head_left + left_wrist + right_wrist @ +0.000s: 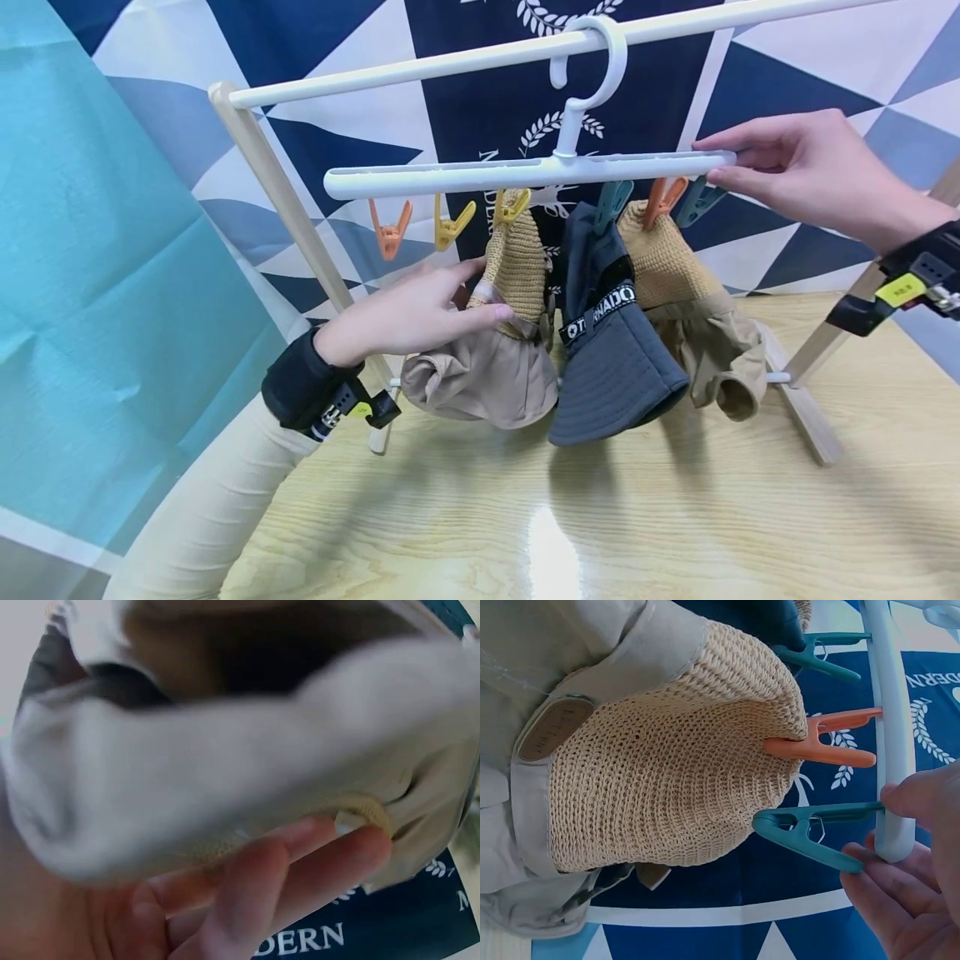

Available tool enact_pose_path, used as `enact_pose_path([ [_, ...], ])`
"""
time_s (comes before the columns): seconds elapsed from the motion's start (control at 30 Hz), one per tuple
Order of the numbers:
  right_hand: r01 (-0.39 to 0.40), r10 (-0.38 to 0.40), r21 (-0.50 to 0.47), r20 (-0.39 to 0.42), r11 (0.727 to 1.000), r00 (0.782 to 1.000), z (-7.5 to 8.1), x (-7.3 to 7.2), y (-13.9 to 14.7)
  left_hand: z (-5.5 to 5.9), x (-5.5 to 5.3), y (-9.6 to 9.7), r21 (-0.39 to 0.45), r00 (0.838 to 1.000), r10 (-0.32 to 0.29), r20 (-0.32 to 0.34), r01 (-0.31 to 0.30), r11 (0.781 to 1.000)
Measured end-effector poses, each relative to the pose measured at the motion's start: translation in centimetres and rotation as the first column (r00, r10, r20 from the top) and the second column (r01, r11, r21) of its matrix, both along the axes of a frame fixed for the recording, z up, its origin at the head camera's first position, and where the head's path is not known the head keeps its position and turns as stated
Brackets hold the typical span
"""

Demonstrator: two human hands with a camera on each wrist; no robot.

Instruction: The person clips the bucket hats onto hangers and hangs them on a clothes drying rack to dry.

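Note:
My right hand (817,175) pinches the right end of the white hanger (450,177) between thumb and fingers. A dark blue-grey bucket hat (615,375) with a lettered band hangs mid-hanger from a teal clip (613,204). To its left, a sun hat (502,375) with a woven tan crown and beige cloth brim hangs from a yellow clip (512,206). My left hand (412,317) holds this hat's crown, thumb in front, other fingers partly hidden behind. A second woven-crown hat (675,750) hangs from an orange clip (825,739), beside another teal clip (810,832) near my right fingers.
The hanger hooks over the white rail (420,71) of a wooden-legged rack (285,200). An orange clip (390,237) and a yellow clip (452,227) dangle bare at the hanger's left. Below is a wood-grain table (450,517); a patterned cloth (337,108) forms the backdrop.

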State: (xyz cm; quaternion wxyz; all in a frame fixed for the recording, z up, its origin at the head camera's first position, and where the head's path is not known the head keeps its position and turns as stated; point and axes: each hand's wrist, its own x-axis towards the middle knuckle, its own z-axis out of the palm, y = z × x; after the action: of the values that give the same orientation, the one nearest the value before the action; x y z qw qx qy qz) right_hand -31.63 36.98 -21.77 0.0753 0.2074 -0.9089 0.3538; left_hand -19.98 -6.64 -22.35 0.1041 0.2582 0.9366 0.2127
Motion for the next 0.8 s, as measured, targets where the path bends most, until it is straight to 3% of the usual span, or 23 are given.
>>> enact_pose_path([
  [0.27,-0.061,0.06,-0.106,-0.014,0.993,0.998,-0.4,1.1,-0.1,0.5,0.0,-1.2,0.026,0.997,0.063,0.044,-0.064,0.998],
  [0.43,-0.059,0.056,-0.109,-0.027,0.992,0.998,-0.4,1.8,-0.3,0.4,0.1,-1.5,0.047,0.994,0.091,0.059,-0.094,0.994],
  [0.8,-0.058,0.051,-0.095,-0.076,0.994,0.996,-0.7,2.2,-0.3,-0.5,-0.3,-1.5,0.048,0.99,0.107,-0.089,-0.103,0.994],
])
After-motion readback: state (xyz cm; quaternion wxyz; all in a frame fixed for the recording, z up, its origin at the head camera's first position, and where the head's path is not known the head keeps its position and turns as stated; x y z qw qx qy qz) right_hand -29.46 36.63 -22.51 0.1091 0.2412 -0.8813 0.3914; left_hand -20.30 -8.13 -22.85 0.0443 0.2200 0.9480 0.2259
